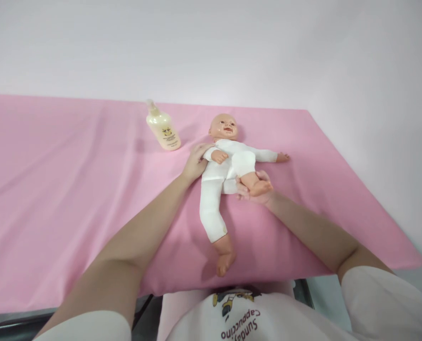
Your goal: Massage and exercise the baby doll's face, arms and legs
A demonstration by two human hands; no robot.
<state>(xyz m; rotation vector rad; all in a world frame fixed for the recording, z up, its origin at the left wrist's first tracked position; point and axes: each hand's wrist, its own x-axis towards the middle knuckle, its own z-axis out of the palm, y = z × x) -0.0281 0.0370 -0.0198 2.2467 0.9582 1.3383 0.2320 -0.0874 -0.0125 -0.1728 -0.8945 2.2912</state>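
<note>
Two hands: both bare, both on the doll, forearms reaching in from the near edge of the table.
Doll: baby doll in a white suit, lying on its back on the pink cloth, head toward the far wall, feet toward the person.
Doll position: right of the cloth's centre, about midway between the near and far edges.
Left hand: laid flat, fingers loosely spread, against the doll's shoulder and upper side; it rests on the doll, not clasped around anything.
Right hand: cupped under the doll's raised foot, fingers curled around the ankle and heel, holding the foot.
Raised leg: bent at the knee, folded up toward the belly, bare foot lying in the right palm.
Other leg: stretched straight toward the near edge, bare foot turned slightly outward, lying on the cloth.
Doll arms: one bent across the chest beside the left hand; the other stretched out sideways on the cloth.
Pink cloth: covers the table top, with soft creases across the left part.
Bottle: cream-coloured, with a printed label, leaning toward the far wall, left of the doll's head and apart from it.
Wall: plain pale, behind the table.
</note>
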